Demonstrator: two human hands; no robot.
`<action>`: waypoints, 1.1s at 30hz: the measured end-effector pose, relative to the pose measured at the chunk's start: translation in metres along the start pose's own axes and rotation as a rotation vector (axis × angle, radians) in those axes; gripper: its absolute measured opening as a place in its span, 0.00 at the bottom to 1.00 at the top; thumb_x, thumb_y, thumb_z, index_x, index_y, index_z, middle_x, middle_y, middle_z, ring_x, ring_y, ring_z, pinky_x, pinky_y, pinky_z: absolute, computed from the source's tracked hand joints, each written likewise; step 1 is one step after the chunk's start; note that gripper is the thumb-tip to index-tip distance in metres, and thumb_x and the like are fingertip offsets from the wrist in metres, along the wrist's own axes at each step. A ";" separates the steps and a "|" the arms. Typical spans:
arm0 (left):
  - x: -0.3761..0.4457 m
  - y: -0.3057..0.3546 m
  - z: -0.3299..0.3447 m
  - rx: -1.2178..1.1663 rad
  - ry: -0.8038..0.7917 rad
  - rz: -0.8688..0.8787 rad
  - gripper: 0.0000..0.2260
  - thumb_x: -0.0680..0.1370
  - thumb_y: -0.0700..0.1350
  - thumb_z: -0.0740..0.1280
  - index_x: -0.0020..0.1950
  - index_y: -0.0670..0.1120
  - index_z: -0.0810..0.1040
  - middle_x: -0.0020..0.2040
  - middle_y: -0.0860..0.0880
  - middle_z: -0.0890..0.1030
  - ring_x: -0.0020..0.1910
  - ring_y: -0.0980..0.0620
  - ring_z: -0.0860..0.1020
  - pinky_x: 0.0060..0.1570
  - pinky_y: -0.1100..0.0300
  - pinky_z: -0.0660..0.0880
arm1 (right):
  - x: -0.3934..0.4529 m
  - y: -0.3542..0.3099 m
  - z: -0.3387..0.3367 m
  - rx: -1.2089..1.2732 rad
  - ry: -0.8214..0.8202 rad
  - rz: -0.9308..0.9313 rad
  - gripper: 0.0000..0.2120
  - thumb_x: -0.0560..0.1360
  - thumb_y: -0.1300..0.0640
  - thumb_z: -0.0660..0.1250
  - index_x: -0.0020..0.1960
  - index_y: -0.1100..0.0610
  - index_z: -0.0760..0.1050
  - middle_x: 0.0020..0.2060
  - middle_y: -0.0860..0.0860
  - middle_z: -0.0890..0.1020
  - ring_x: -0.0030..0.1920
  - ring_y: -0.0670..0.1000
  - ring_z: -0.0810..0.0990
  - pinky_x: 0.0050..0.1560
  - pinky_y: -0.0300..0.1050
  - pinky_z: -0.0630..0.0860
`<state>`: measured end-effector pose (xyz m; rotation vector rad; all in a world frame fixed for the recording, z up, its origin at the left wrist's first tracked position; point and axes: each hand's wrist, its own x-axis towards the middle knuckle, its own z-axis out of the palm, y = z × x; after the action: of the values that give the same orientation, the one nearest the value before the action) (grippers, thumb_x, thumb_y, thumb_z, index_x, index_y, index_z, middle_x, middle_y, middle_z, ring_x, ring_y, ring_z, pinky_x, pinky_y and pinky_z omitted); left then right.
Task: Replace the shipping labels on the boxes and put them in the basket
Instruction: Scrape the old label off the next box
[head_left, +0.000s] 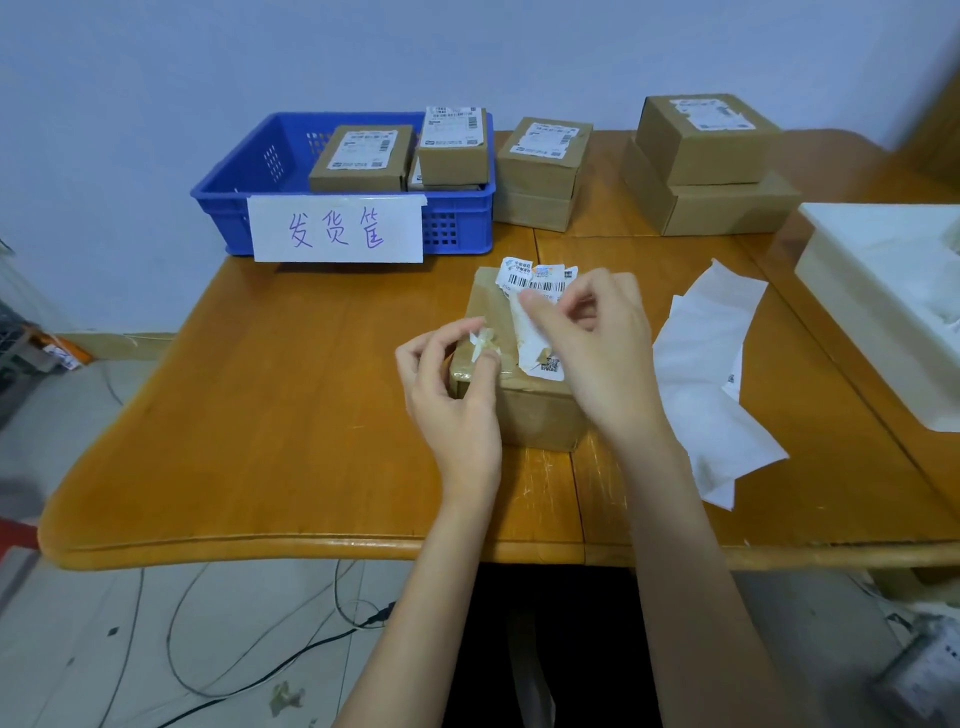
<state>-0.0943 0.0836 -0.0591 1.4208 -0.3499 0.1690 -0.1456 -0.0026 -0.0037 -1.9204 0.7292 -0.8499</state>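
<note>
L hand (457, 384) pinches label scrap (485, 345), box (524, 410) beside white sheets (711, 374).

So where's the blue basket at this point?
In the head view the blue basket sits at the table's far left, against the wall, holding labelled boxes, left of the stacked boxes.

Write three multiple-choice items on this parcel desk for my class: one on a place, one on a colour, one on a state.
1. Where is the blue basket?
A. on the floor
B. at the table's far left
C. on the white tray

2. What colour is the writing on the basket's sign?
A. red
B. green
C. purple

3. The old label on the nearest box is
A. intact
B. torn, partly peeled
C. gone

Key: 1 B, it stands by the wall at the table's left; 2 C, the strokes are purple; 3 B, the right hand pinches its lifted strip.
</note>
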 end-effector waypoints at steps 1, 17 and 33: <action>0.000 0.000 0.000 0.001 0.011 0.005 0.12 0.72 0.39 0.69 0.53 0.48 0.83 0.53 0.52 0.75 0.52 0.63 0.75 0.54 0.64 0.72 | -0.003 0.003 -0.002 -0.032 -0.050 -0.036 0.14 0.72 0.50 0.74 0.43 0.58 0.74 0.49 0.49 0.71 0.46 0.38 0.72 0.43 0.26 0.69; 0.001 -0.004 0.000 -0.022 0.027 -0.007 0.08 0.71 0.41 0.68 0.49 0.47 0.78 0.51 0.51 0.75 0.50 0.63 0.76 0.50 0.70 0.69 | -0.019 -0.002 0.002 -0.258 -0.065 -0.075 0.05 0.72 0.57 0.73 0.40 0.54 0.77 0.56 0.49 0.78 0.61 0.47 0.73 0.43 0.23 0.64; 0.001 -0.006 0.001 -0.017 0.031 -0.025 0.09 0.71 0.42 0.69 0.51 0.45 0.78 0.51 0.52 0.75 0.50 0.63 0.76 0.50 0.69 0.70 | -0.015 0.007 -0.014 -0.080 -0.115 -0.080 0.10 0.69 0.63 0.74 0.41 0.53 0.74 0.51 0.49 0.76 0.55 0.38 0.75 0.52 0.25 0.69</action>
<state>-0.0917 0.0817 -0.0644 1.4035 -0.3072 0.1669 -0.1668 -0.0013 -0.0087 -2.0634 0.6287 -0.7616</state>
